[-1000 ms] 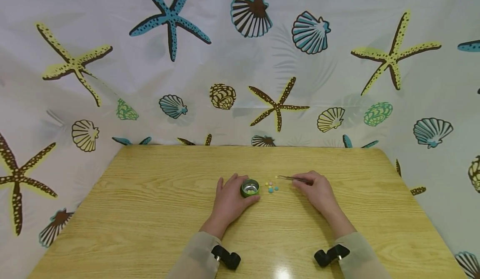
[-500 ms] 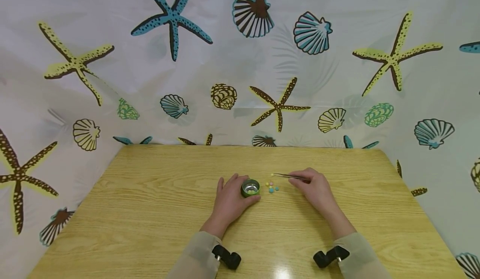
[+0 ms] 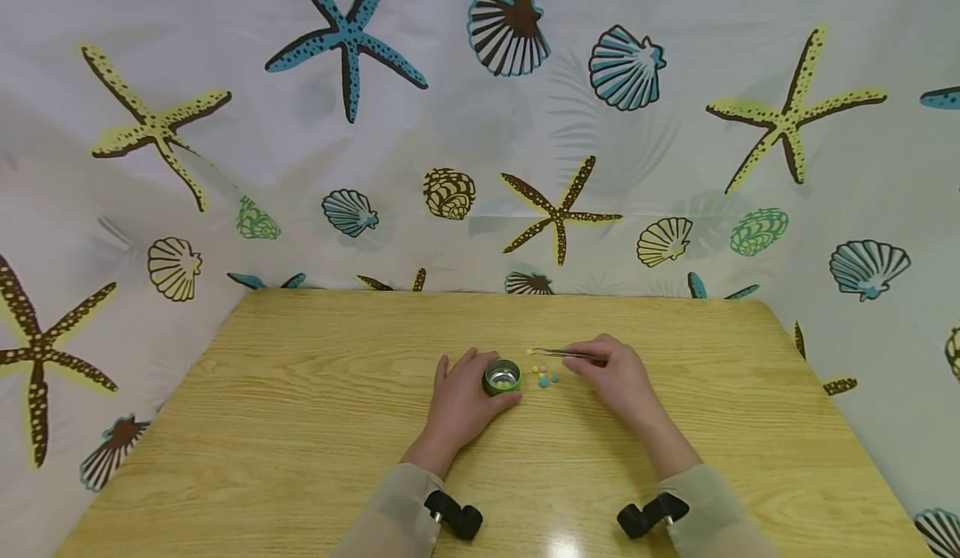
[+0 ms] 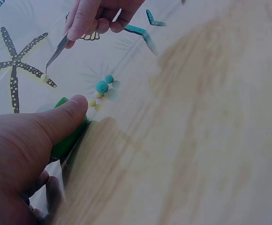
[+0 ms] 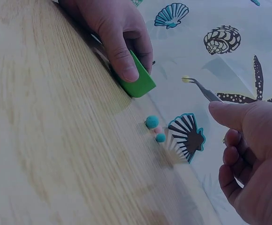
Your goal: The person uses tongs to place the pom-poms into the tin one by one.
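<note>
My left hand (image 3: 459, 401) grips a small round green tin (image 3: 502, 377), thumb at the near side and fingers behind. The tin stands upright on the table, with a silvery inside and something pale yellow at its bottom. In my right hand (image 3: 621, 381) I pinch bent-tip tweezers (image 5: 204, 90), pointing left. A small yellow ball (image 5: 186, 79) sits between their tips, held above the table. Below the tweezers, right of the tin, lies a cluster of little balls: blue ones (image 5: 152, 122), a pink one (image 5: 158, 130) and yellow ones (image 3: 536, 369).
The wooden table (image 3: 337, 425) ends at a white cloth backdrop (image 3: 420, 125) printed with starfish and shells, which also runs along both sides. Black wrist mounts (image 3: 453, 515) sit on both sleeves.
My right hand has moved left with the tweezers, carrying the yellow ball from right of the ball cluster to nearer the tin. My left hand and the tin have stayed in place.
</note>
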